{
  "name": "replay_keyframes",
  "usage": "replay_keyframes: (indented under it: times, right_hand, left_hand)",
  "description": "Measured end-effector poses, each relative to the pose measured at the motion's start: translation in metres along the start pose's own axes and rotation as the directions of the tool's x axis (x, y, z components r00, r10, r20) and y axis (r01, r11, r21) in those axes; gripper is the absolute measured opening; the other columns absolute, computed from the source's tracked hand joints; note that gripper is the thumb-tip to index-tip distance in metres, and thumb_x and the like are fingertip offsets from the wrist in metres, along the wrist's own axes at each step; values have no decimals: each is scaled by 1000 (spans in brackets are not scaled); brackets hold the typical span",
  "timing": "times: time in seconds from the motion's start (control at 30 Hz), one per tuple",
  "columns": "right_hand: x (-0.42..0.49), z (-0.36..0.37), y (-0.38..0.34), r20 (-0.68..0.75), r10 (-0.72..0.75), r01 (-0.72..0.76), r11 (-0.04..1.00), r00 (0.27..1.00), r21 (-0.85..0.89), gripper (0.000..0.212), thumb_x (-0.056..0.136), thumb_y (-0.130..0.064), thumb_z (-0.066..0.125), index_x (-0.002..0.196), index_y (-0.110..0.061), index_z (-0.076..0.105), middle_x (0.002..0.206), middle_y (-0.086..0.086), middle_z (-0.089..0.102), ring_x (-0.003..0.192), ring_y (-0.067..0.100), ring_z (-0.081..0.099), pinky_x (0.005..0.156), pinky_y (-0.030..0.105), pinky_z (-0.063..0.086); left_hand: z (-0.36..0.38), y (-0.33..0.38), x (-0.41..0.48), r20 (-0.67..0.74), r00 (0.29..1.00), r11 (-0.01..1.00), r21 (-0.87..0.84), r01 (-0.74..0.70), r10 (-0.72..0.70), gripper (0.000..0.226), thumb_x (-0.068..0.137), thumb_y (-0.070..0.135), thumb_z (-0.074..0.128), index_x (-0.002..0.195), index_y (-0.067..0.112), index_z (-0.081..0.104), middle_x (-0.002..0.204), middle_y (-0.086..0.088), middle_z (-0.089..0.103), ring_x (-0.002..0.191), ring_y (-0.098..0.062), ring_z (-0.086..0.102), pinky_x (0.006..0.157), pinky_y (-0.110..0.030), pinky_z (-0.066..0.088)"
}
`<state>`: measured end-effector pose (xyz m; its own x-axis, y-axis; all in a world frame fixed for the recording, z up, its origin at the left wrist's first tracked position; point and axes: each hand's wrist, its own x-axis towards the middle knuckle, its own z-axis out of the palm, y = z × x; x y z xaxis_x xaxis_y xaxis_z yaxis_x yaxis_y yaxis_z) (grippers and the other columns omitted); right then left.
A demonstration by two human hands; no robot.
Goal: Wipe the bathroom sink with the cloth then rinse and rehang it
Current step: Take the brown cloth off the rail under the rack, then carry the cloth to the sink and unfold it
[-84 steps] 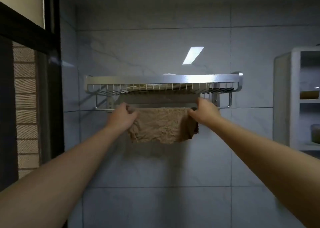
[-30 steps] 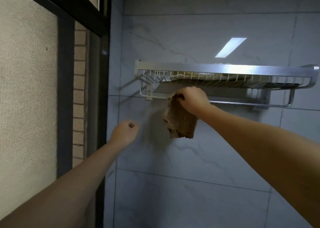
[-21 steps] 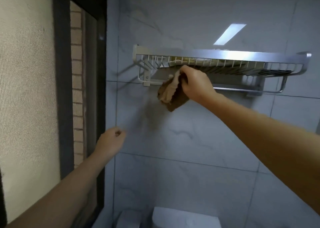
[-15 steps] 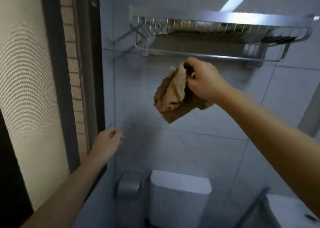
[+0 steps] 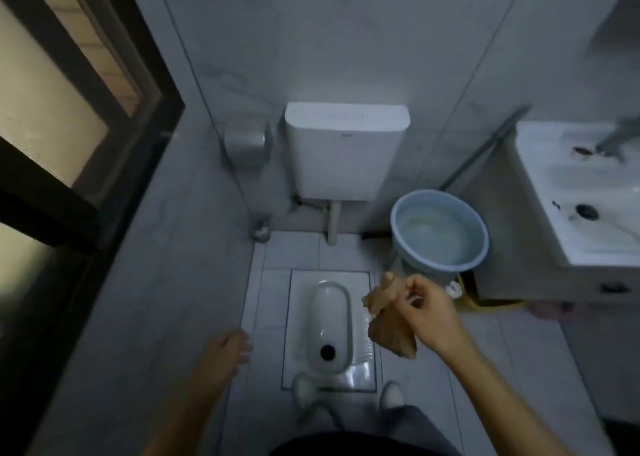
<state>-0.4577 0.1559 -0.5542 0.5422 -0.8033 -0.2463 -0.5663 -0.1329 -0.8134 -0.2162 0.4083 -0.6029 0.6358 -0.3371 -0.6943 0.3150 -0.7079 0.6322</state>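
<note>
Right hand (image 5: 431, 317) held the crumpled tan-brown cloth (image 5: 389, 320) in a closed pinch, thumb and fingertips (image 5: 408, 287) gathering its upper folds; the rest hung loose below the grip, bunched rather than spread. Likely carried that way to keep it compact and off the floor while in transit. Cloth sat in mid-air over the pale grey tiled floor (image 5: 519, 344), just right of the white ceramic squat pan (image 5: 329, 320) and below the round light-blue plastic basin (image 5: 440, 230).

Left hand (image 5: 227, 350) hung low near the left wall, fingers loosely curled, holding nothing; probably just balancing the turn.

White rectangular ceramic sink (image 5: 581, 196) stood at the right edge, well apart from the cloth, with part of a metal tap (image 5: 620, 137) above it. Sink looked dry-wiped nowhere yet, so far as blur allowed judging.

Judgement: wiping not yet begun; step in hand was bringing the cloth across to the sink. Next move calls for a reach up and right. Risk: the dangling corner brushing the blue basin's rim on the way.

White wall-mounted cistern (image 5: 346, 150) straight ahead, uninvolved.
</note>
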Motion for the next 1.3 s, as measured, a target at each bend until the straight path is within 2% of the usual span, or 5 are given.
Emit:
replay_keyframes:
  times: [0.1,0.23,0.7,1.03,1.3]
  right_hand:
    - [-53,-8,57,-51,96,-96,995,994,-8,12,90,-23,69,80,-25,64,80,-19,70,68,4,68,63,28,53]
    - [-110,-26,108,-116,173,-169,985,978,44,17,90,-22,69,76,-25,61,75,-10,67,63,13,66,59,34,52]
    - [-239,-126,206,-326,358,-252,912,875,324,16,89,-9,64,76,-19,61,68,-9,57,54,4,49,58,25,43]
    - [-289,-186,270,-490,641,-380,756,591,532,8,90,-16,68,82,-17,66,77,2,68,66,13,62,66,30,49]
    - [-333,-217,301,-592,753,-435,653,286,620,7,91,-23,67,84,-24,67,77,-16,70,65,5,65,64,31,54]
  left_hand:
    - [3,-50,-15,-26,999,997,53,49,-47,28,106,13,41,108,-4,63,97,-21,66,77,-29,60,64,-29,44]
    - [19,-79,-25,-46,996,992,101,77,-73,35,106,20,40,114,-4,65,97,-18,70,82,-32,64,66,-31,46]
    - [138,-76,-87,69,994,932,358,56,-86,34,104,22,43,98,-3,65,98,-22,69,80,-32,62,66,-31,42]
    - [317,11,-56,335,938,802,583,-131,-90,37,104,27,47,103,-4,67,95,-20,72,78,-32,65,68,-32,45]
    - [523,72,-103,718,690,562,607,-562,-86,38,104,28,46,102,-3,67,96,-21,72,71,-29,63,64,-30,43]
